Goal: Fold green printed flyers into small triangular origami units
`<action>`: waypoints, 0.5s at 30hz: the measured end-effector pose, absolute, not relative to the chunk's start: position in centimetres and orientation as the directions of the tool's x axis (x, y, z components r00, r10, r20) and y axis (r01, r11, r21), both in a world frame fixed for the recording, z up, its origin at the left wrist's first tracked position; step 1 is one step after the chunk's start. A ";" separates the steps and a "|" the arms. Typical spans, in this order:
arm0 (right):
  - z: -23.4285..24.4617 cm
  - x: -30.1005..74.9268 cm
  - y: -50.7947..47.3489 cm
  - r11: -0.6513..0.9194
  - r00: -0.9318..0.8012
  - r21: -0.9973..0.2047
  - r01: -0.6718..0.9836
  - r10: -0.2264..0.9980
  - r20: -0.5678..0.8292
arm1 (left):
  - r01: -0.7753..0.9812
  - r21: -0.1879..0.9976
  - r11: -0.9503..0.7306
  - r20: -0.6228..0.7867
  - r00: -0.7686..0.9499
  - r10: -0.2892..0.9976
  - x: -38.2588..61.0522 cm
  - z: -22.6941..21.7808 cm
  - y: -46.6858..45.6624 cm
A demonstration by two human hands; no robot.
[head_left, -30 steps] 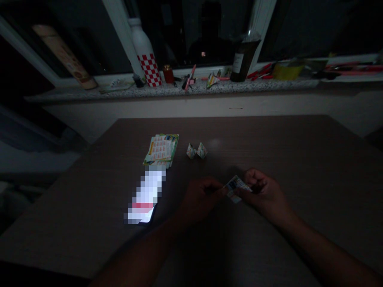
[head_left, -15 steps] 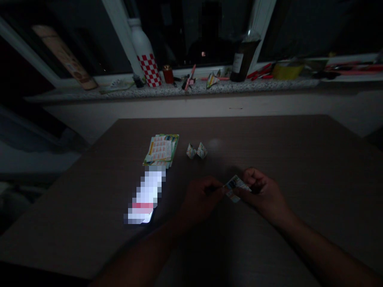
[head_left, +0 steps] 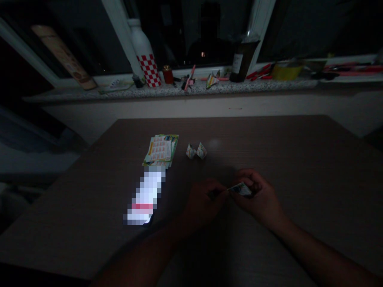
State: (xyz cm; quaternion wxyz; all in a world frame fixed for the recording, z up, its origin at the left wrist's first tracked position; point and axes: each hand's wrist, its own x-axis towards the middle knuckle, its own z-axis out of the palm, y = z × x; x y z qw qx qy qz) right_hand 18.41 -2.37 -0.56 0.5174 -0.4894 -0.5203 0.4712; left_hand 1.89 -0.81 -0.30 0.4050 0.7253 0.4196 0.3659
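In dim light, a small printed piece of paper (head_left: 241, 189) is held between both hands just above the brown table (head_left: 299, 159). My left hand (head_left: 203, 201) pinches its left edge with closed fingers. My right hand (head_left: 259, 195) is curled round its right side, fingers closed over it. Two small folded paper shapes (head_left: 196, 151) lie on the table a little beyond the hands. A stack of printed paper sheets (head_left: 161, 150) lies to their left.
A lit phone (head_left: 145, 195) lies face up left of my left hand. Along the stone windowsill (head_left: 89, 93) stand a red-and-white checked bottle (head_left: 145, 54), a dark bottle (head_left: 241, 57), a small red can (head_left: 167, 74), a folded paper shape (head_left: 212, 79) and several small items.
The paper piece has tipped flatter and now shows less of its face. My right fingers have closed further over it, and both hands have shifted slightly down and together.
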 end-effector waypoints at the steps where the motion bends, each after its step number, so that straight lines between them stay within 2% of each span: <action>1: -0.5 18.4 -2.4 0.073 0.006 -0.997 0.014 0.997 0.073 | 0.304 0.900 -0.312 0.182 0.387 0.904 1.8 -0.3 -0.8; 15: -0.1 18.7 -2.1 -0.061 -0.035 -0.995 -0.078 0.998 -0.058 | 0.118 0.991 -0.060 0.012 0.371 0.929 0.9 -0.1 -0.2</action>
